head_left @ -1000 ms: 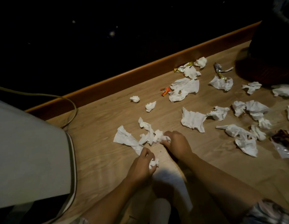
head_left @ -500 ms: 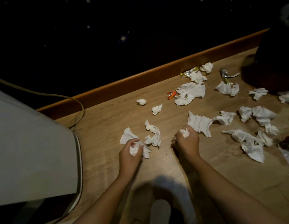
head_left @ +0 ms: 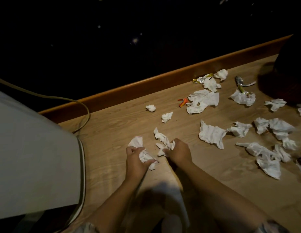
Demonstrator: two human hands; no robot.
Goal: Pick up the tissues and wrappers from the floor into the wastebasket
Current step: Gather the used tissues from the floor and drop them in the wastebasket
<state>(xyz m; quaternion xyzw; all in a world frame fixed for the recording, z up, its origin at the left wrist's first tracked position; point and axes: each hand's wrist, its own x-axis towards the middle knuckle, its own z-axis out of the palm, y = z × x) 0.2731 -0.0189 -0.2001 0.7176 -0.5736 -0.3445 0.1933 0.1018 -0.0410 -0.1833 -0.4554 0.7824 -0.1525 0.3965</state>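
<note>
A home room: wood-look floor (head_left: 112,132), wooden skirting board (head_left: 146,84).

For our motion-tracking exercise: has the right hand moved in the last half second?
Yes. The right hand shifted left, away from the flat tissue, onto the twisted tissue.

Right hand (head_left: 177,151) — shifted left from beside the flat tissue (head_left: 212,134); fingers now closed on the twisted tissue (head_left: 164,141). Left hand (head_left: 136,158) — the tissue (head_left: 145,156) it pinched now bunched deeper under its curled fingers, one corner trailing past the fingertips.
</note>
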